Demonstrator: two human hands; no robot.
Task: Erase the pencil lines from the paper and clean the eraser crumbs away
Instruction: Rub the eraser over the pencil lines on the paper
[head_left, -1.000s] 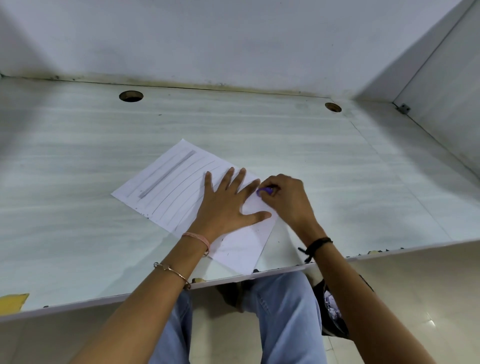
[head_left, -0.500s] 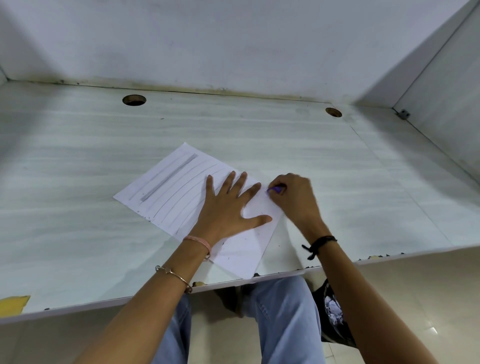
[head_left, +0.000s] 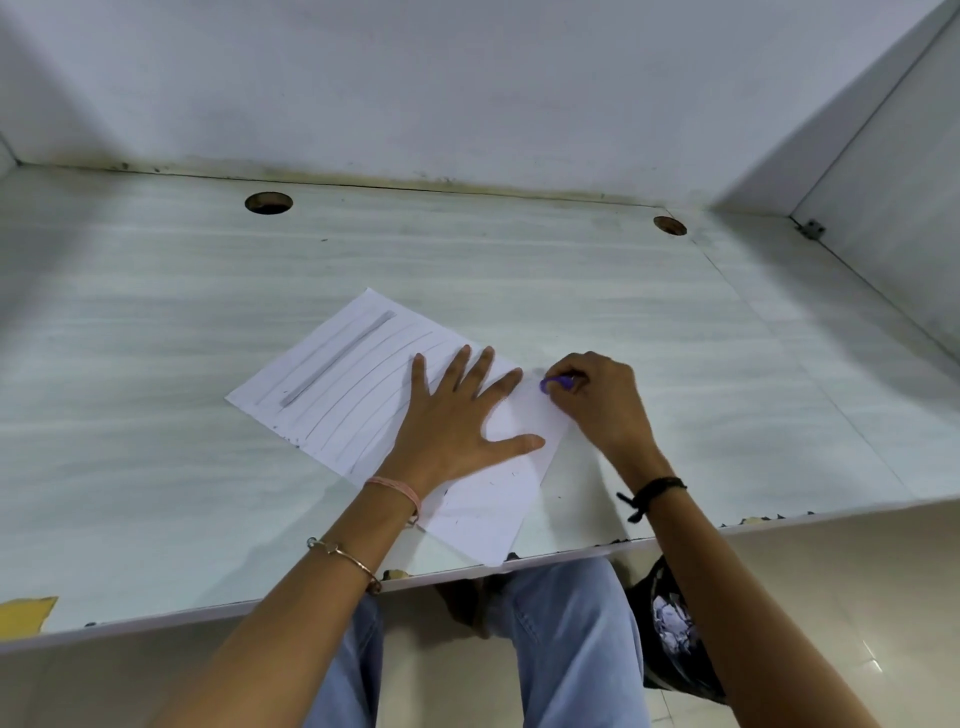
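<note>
A white sheet of paper (head_left: 337, 384) lies slanted on the pale desk, with several thin pencil lines and one thick grey stroke near its far edge. My left hand (head_left: 457, 415) lies flat on the sheet, fingers spread, pressing it down. To its right, my right hand (head_left: 597, 400) pinches a small purple eraser (head_left: 555, 384) against the paper's right edge. Small dark crumbs (head_left: 293, 441) dot the sheet's left edge and near part.
The desk (head_left: 675, 364) has two round cable holes (head_left: 268, 202) at the back, with walls behind and to the right. The front edge runs under my forearms. A yellow scrap (head_left: 23, 613) sits at the front left corner. A dark bag (head_left: 670, 629) lies on the floor beside my knee.
My right hand with the eraser has moved rightward, from beside my left fingertips to the paper's right edge. My left hand stays pressed on the sheet.
</note>
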